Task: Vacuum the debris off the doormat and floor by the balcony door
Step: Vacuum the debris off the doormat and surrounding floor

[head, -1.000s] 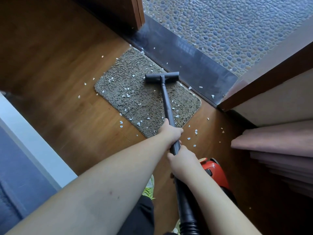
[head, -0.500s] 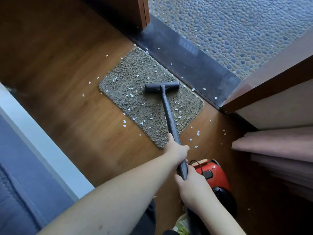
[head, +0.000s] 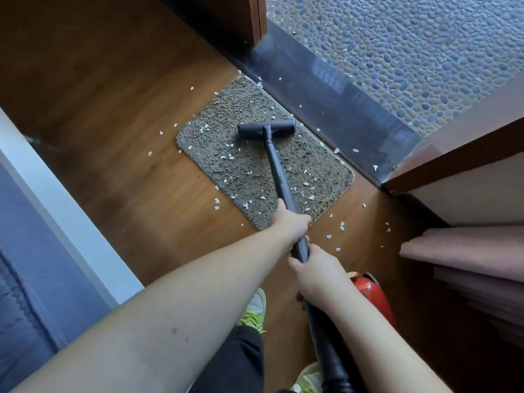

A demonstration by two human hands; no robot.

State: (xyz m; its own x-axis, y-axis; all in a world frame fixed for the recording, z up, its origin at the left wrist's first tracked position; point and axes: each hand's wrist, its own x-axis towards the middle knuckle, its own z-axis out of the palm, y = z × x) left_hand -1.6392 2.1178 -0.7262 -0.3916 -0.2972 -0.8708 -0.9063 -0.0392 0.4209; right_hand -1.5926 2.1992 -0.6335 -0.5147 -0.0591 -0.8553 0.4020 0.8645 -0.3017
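Left hand [head: 287, 222] and right hand [head: 314, 272], fingers curled, both grip the dark vacuum wand [head: 279, 177], left ahead of right, with its floor nozzle [head: 266, 129] resting on the doormat [head: 241, 163] amid white debris [head: 246, 205] beside the balcony threshold [head: 334, 109].

Warm brown wood-plank floor [head: 119, 114], dim toward the far left. Ahead of the hands, dark glossy door threshold [head: 334, 109], then daylit blue-grey pebble-patterned balcony paving [head: 411, 52]. Left, white-edged blue upholstered furniture [head: 34, 251]. Right, dusty-pink folded curtain [head: 467, 251] under brown wooden door frame [head: 459, 154].
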